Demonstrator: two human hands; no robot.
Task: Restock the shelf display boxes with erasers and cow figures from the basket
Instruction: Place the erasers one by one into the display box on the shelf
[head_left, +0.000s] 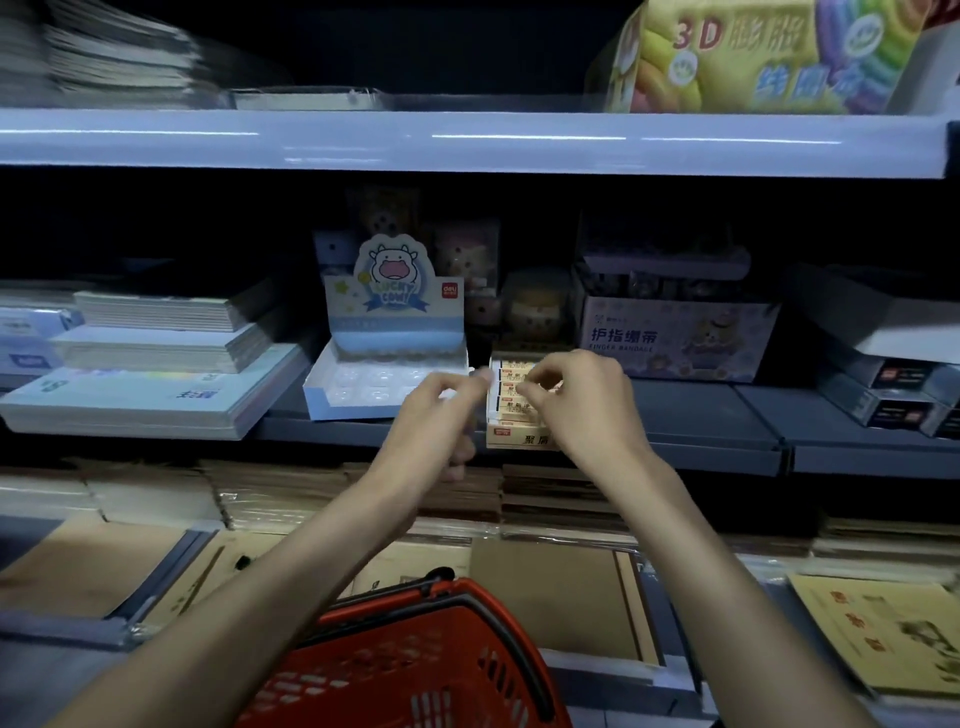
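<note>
— While your right hand (576, 400) pinches an eraser (543, 385) into the eraser box (519, 436) on the shelf (685, 415), why is your left hand (447, 410) curled at its edge?

— Probably steadying it; whether it holds anything, I cannot tell. The cow box (384, 387) beside it looks unfilled, your basket (415, 660) below.

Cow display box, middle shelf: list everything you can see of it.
The cow display box is white and pale blue cardboard, standing upright on the middle shelf, just left of the eraser box. Its raised back card shows a cartoon cow over a blue Lucky Cow ribbon, with a small red logo at the right. The open front tray holds a clear plastic insert whose rounded pockets look empty. The left hand overlaps its right front corner; contact is unclear.
</note>
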